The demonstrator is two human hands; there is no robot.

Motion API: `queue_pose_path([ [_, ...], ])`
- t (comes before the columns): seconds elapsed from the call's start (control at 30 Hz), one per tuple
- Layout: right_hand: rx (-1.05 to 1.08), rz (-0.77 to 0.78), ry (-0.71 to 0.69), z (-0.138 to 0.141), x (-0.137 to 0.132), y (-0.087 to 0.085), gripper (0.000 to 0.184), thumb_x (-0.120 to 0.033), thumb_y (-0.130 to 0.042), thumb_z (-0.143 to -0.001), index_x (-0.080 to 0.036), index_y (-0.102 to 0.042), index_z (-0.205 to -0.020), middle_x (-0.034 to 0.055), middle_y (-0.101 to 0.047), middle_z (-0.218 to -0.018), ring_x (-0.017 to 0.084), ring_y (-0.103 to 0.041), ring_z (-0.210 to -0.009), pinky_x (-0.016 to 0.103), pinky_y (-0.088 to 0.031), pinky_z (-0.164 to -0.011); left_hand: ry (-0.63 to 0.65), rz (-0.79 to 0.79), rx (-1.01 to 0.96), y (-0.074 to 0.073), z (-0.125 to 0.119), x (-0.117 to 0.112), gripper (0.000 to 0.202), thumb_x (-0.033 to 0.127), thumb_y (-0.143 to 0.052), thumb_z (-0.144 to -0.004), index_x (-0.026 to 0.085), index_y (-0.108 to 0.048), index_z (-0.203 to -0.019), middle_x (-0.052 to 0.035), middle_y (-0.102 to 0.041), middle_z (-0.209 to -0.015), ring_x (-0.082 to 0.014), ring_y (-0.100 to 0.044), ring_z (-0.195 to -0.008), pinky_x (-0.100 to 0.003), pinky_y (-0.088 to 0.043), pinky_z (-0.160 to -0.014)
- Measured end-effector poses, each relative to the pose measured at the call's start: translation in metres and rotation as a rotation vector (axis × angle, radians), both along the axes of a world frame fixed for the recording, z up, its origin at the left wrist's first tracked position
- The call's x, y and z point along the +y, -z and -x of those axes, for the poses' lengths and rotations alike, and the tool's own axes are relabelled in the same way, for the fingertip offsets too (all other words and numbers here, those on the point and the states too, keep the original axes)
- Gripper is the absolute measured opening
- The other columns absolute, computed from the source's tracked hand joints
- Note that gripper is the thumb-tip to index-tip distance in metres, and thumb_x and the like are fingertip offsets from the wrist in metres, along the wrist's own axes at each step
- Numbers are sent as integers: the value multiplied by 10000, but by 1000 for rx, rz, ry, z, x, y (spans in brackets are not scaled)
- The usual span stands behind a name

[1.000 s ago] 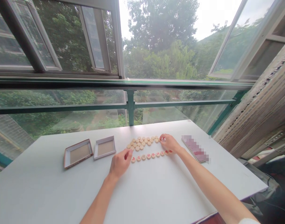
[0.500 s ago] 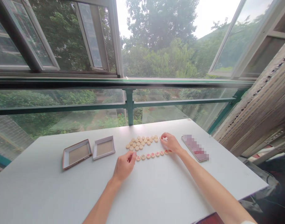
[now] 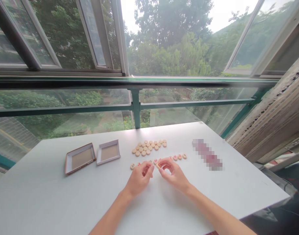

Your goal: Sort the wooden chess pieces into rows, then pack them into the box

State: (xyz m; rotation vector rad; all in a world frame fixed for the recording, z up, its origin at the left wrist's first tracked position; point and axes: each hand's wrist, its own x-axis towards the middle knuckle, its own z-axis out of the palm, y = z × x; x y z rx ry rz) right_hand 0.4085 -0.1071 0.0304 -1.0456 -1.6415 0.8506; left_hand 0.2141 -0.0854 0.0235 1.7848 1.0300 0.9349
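Observation:
A row of round wooden xiangqi pieces (image 3: 180, 156) with red or dark characters runs across the white table (image 3: 66, 202). In front of the row's middle, my right hand (image 3: 174, 173) pinches a pale xiangqi piece (image 3: 158, 166) between thumb and fingertips. Just left of it is my left hand (image 3: 140, 179), its fingers curled and thumb drawn in. Whatever it may hold is hidden. Both hands cover part of the row. Behind them lies a loose cluster of pieces (image 3: 145, 148) with plain faces up.
Two shallow boxes stand at the left: a brown-edged one (image 3: 67, 163) and a pale grey one (image 3: 98, 157). A blurred-out flat object (image 3: 208, 155) lies at the right. Beyond the table's far edge runs a green railing (image 3: 136, 111); a curtain (image 3: 274, 104) hangs at the right.
My right hand has come left and nearer from the row's right end, now with a piece in its fingertips. My left hand has shifted right, uncovering pieces at the row's left end.

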Motion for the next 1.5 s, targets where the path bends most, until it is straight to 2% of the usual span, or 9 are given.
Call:
queue_pose_path([
  [0.2, 86, -1, -57, 15, 4, 3, 126, -322, -613, -930, -228, -632, -1012, 41, -663, -947, 174, -657, -833, 330, -570, -781, 60, 51, 51, 4, 1, -2, 407, 476, -454, -972, 190, -605, -724, 4, -615, -594, -115, -529, -497, -227, -413, -503],
  [0.37, 217, 99, -98, 27, 3, 8, 171, -341, -579, -967, -207, -643, -1050, 48, -675, -936, 173, -677, -820, 335, -577, -782, 68, 136, 1, 5, 1, 0, 439, 501, -434, -982, 185, -589, -722, 17, -590, -543, -113, -524, -460, -228, -416, -503],
  [0.53, 285, 222, -131, 22, 2, 12, 209, -368, -590, -966, -208, -660, -1081, 60, -703, -980, 182, -698, -823, 330, -592, -756, 87, 124, 32, 7, 1, 2, 438, 492, -486, -969, 173, -579, -684, 13, -566, -572, -112, -508, -526, -225, -391, -528],
  [0.7, 330, 284, -165, 15, 3, 14, 212, -386, -615, -950, -203, -641, -1053, 37, -689, -918, 169, -702, -759, 323, -600, -722, 110, 140, 119, 10, 1, 1, 441, 487, -481, -976, 173, -550, -675, 14, -559, -594, -112, -484, -548, -236, -360, -539],
  [0.87, 341, 334, -145, 13, 4, 13, 236, -426, -625, -941, -193, -600, -966, 11, -666, -798, 163, -691, -717, 308, -590, -686, 111, 148, 174, 4, 0, 1, 436, 489, -487, -973, 169, -561, -686, 21, -548, -593, -101, -428, -530, -234, -327, -522],
  [1.03, 246, 307, -155, 9, 5, 12, 228, -417, -588, -964, -190, -595, -941, 8, -657, -779, 142, -667, -676, 278, -555, -657, 122, 148, 176, -3, -1, 1, 451, 478, -475, -981, 167, -570, -668, 21, -548, -605, -98, -410, -541, -233, -327, -535],
  [1.23, 140, 192, -239, 6, 3, 10, 155, -308, -558, -977, -198, -587, -1083, 35, -678, -905, 158, -670, -793, 308, -550, -760, 147, 177, 125, 0, 3, 4, 453, 468, -424, -1000, 174, -558, -682, 6, -570, -631, -123, -480, -594, -247, -384, -594],
  [1.37, 104, 143, -288, 6, 2, 7, 153, -247, -566, -956, -206, -569, -1103, 19, -680, -867, 147, -654, -763, 288, -539, -720, 164, 190, 99, 2, 4, 4, 427, 461, -409, -1003, 180, -560, -720, 0, -584, -656, -138, -512, -620, -257, -409, -618],
  [1.5, 100, 130, -278, 7, 2, 8, 148, -218, -577, -938, -209, -571, -1086, 10, -669, -848, 140, -648, -745, 280, -540, -710, 173, 186, 101, 2, 7, 5, 414, 450, -406, -1003, 182, -560, -726, -2, -600, -656, -145, -522, -626, -260, -409, -619],
])
